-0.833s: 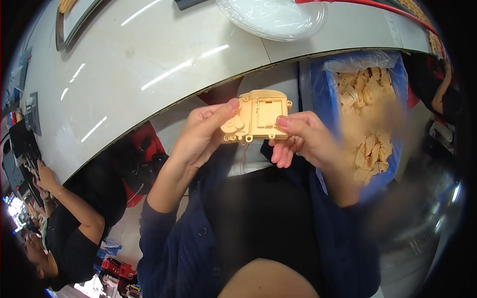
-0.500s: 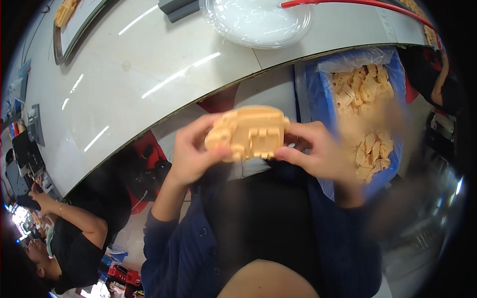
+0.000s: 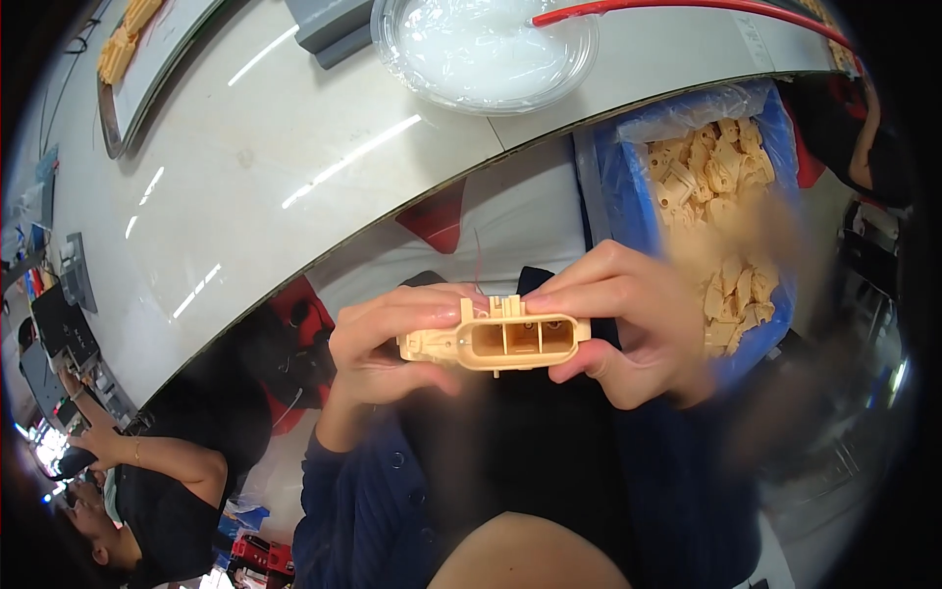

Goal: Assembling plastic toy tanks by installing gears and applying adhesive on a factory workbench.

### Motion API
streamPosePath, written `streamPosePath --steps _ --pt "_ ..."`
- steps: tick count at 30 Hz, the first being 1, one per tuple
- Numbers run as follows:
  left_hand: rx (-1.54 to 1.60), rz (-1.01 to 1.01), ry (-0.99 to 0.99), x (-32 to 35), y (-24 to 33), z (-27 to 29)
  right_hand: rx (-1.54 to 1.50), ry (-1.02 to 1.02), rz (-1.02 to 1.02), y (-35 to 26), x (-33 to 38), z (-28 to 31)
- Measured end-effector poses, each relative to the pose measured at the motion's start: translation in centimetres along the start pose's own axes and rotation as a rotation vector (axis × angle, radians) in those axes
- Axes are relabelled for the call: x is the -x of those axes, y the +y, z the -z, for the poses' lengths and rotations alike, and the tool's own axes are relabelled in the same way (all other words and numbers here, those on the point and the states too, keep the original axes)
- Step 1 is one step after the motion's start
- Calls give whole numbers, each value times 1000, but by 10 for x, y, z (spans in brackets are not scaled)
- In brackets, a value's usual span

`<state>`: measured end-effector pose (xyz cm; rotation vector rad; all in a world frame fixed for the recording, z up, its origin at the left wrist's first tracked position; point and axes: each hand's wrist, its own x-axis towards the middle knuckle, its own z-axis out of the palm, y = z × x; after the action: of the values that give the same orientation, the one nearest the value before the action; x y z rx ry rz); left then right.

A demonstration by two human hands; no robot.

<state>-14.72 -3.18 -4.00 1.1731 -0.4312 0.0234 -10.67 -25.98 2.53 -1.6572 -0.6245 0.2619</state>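
Between my two hands is a beige moulded plastic housing (image 3: 496, 341), held up in front of my body below the table edge. Its open side faces up toward me and shows an oblong cavity split by thin walls into three compartments. My left hand (image 3: 388, 339) grips the left end, fingers on the far side and thumb on the near side. On the right end, my right hand (image 3: 628, 319) pinches the housing between fingers and thumb. Small tabs stick out along its far edge.
A blue-lined bin (image 3: 638, 187) of beige plastic parts (image 3: 721, 182) stands to the right. On the white table (image 3: 324, 167) sit a clear round tub (image 3: 481, 59) of whitish gel with a red stick, a grey block (image 3: 339, 29) and a tray (image 3: 147, 88). A co-worker (image 3: 167, 471) sits at left.
The housing has been turned from its broad face to its open, compartmented side and lowered a little. Both hands have shifted their grip on it. At left, the co-worker's arm has moved.
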Motion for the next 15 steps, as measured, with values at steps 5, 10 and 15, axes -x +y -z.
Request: streamPosePath --steps 5,10,15 --pt "-139 136 30 -12 23 11 15 -146 -9 -9 -21 17" --pt "-423 -110 -99 -36 44 6 264 -275 180 -20 -41 19" --pt "-631 -213 -141 -45 54 -2 218 -322 332 -21 -57 7"
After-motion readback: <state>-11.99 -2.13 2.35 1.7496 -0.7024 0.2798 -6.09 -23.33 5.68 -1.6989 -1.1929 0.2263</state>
